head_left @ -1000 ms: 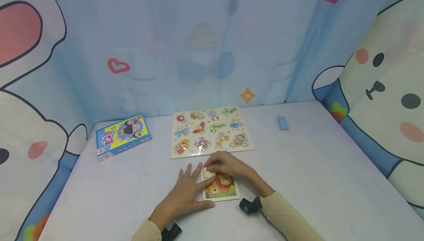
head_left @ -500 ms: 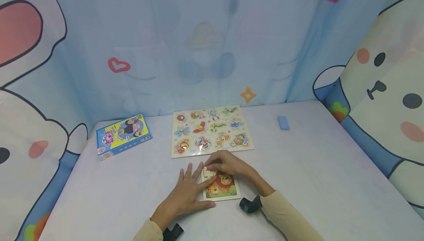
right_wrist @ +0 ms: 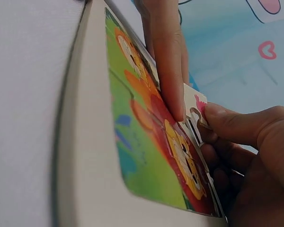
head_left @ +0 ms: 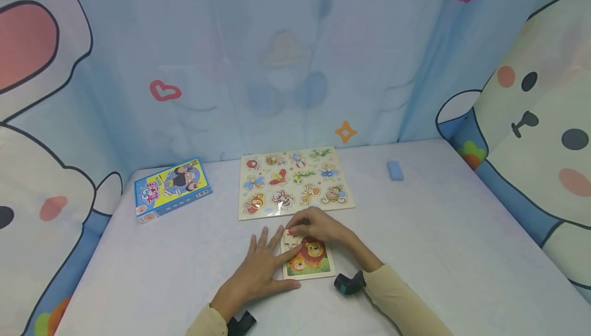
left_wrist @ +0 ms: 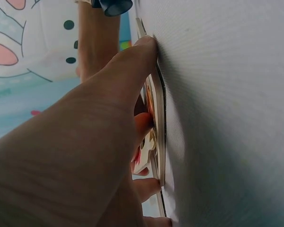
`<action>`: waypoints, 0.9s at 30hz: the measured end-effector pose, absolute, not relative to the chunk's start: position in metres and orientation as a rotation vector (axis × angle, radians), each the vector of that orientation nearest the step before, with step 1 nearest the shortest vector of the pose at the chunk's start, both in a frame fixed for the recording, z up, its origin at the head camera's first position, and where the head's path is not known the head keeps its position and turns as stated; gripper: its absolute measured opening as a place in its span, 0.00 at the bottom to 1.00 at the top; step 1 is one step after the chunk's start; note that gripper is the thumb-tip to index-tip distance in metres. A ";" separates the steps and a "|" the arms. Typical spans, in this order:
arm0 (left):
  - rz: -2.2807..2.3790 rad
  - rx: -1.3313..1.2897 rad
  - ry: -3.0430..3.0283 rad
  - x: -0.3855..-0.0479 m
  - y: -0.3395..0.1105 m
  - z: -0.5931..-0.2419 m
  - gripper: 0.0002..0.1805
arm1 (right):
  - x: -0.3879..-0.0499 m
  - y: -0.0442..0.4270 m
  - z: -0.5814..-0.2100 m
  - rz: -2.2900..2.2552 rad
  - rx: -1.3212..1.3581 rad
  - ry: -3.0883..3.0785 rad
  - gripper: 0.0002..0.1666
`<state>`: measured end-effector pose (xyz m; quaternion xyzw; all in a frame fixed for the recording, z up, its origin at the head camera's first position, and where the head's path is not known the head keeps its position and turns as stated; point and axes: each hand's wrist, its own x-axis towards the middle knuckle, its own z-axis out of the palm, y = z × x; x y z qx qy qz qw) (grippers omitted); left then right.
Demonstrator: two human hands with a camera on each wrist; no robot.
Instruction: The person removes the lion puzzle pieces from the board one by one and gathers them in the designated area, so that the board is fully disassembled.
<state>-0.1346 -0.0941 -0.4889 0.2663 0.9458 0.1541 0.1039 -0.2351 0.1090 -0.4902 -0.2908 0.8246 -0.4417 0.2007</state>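
Two hands are meeting over a small lion puzzle, whose pale frame (head_left: 318, 276) is lying flat on the white-covered counter (head_left: 461, 254), near the person. The left hand (head_left: 260, 268) is spreading its fingers apart: its index finger is reaching across the picture and resting on it, while the thumb is lying just beside the frame's near edge. The right hand (head_left: 318, 225) is pinching a pale jigsaw piece (right_wrist: 191, 97) between thumb and fingers at the puzzle's far left corner. That piece is showing a pink mark and is standing tilted above the picture; whether its lower edge is touching the frame, I cannot tell. Each wrist is wearing a black device, and beige sleeves (head_left: 401, 300) are covering the forearms.

Just beyond the right hand, a larger insect board (head_left: 268, 192) is lying flat, carrying rows of colourful bugs. Further left, a blue and yellow box (head_left: 173, 190) is sitting at an angle, and a small blue block (head_left: 394, 171) is resting to the board's right. Behind everything, a pale blue curtain (head_left: 277, 69) is hanging.
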 end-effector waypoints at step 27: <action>0.450 0.777 2.783 -0.134 -0.094 -0.488 0.40 | -0.244 0.158 -0.482 -1.321 -0.741 2.417 0.12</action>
